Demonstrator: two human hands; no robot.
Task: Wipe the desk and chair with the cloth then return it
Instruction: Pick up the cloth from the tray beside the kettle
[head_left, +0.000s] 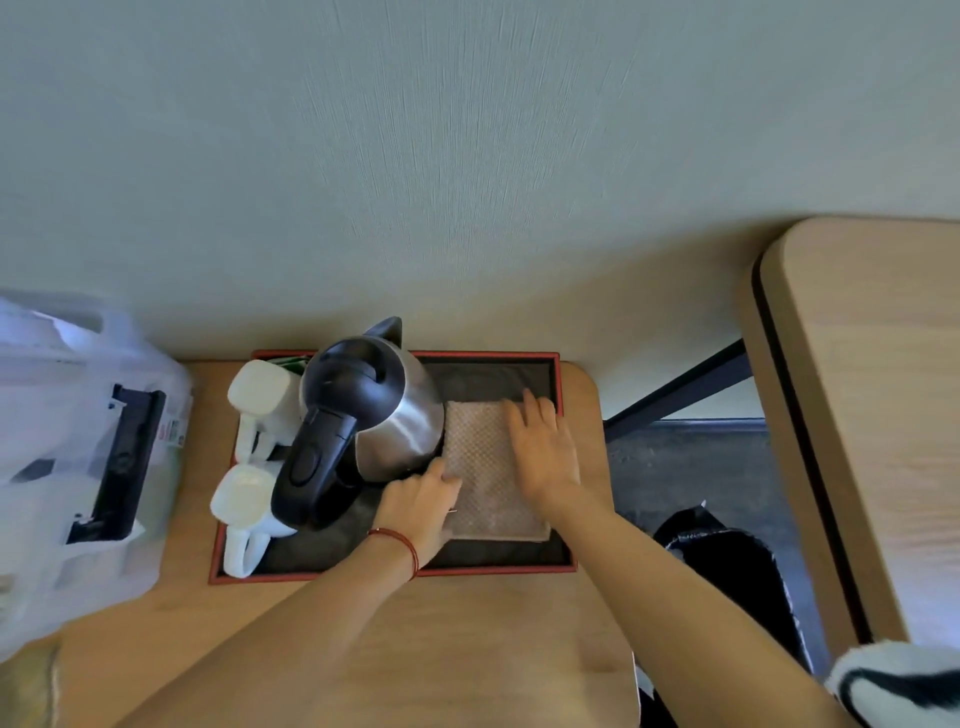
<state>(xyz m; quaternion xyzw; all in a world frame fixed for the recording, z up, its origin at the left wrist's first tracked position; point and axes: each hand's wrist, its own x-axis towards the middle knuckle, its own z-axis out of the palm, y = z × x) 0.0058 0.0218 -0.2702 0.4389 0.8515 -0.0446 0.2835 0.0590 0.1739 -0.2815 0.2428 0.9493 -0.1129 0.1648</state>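
Note:
A folded beige waffle-weave cloth (480, 470) lies flat in the right part of a dark tray with a red rim (567, 540), on a small wooden table (467, 613). My right hand (545, 449) rests flat on the cloth's right side, fingers spread toward the wall. My left hand (418, 512) touches the cloth's left edge, fingers lightly curled beside the kettle; a red cord is around that wrist. A wooden desk (878, 415) stands to the right. No chair can be made out.
A steel kettle with a black handle (363, 415) and two white mugs (260, 395) (240, 501) share the tray, left of the cloth. A white plastic bag (78, 441) sits at the table's left. Dark floor and a black bag (727, 566) lie between table and desk.

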